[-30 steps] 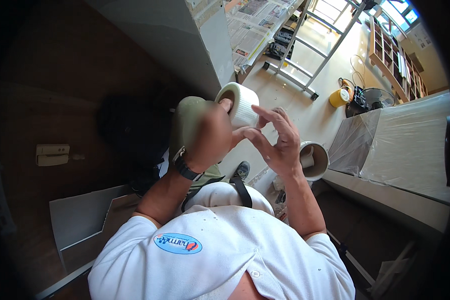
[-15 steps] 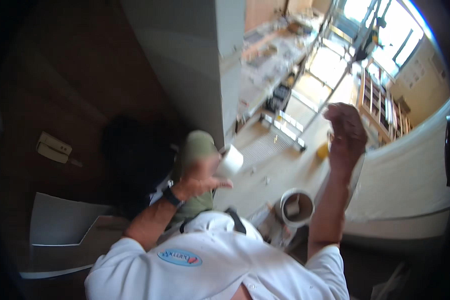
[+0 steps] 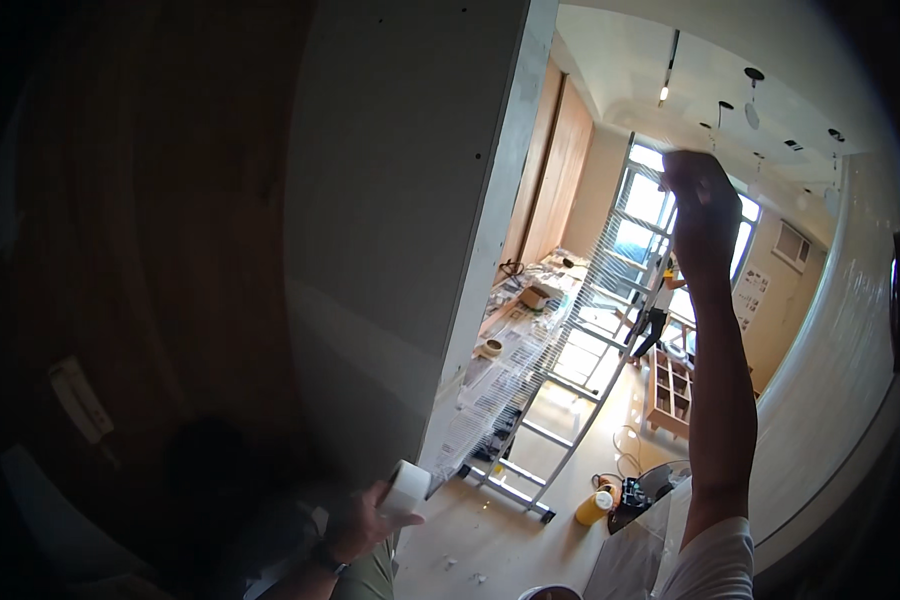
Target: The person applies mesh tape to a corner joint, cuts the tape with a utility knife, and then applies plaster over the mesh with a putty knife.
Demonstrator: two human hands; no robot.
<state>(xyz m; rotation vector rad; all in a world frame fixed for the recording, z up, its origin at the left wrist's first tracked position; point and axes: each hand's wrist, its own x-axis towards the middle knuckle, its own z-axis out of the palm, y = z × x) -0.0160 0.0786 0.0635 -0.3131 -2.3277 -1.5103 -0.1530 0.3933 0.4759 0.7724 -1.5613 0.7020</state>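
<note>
Fingers of the left hand (image 3: 365, 520) wrap around a white roll of mesh tape (image 3: 408, 487), held low near the bottom of the view, just beside the foot of a pale drywall panel (image 3: 390, 220). The grip is closed on the roll, thumb and fingers curled about its rim, with a dark watch (image 3: 327, 560) on the wrist below.

From the roll a long strip of see-through mesh tape (image 3: 560, 340) runs upward and to the right, stretched taut across the middle of the view. Its upper end reaches the right hand (image 3: 705, 215), which is raised high on an outstretched arm. That hand is closed, fingers bunched on the end of the strip, seen dark against the bright window (image 3: 650, 210) behind it.

Behind the strip stands a metal ladder (image 3: 560, 440), leaning across the room. On the floor near its foot sits a yellow container (image 3: 595, 507). Another person (image 3: 660, 305) stands far back by the window. Pale plastic sheeting (image 3: 830, 380) covers the curved surface at right.
</note>
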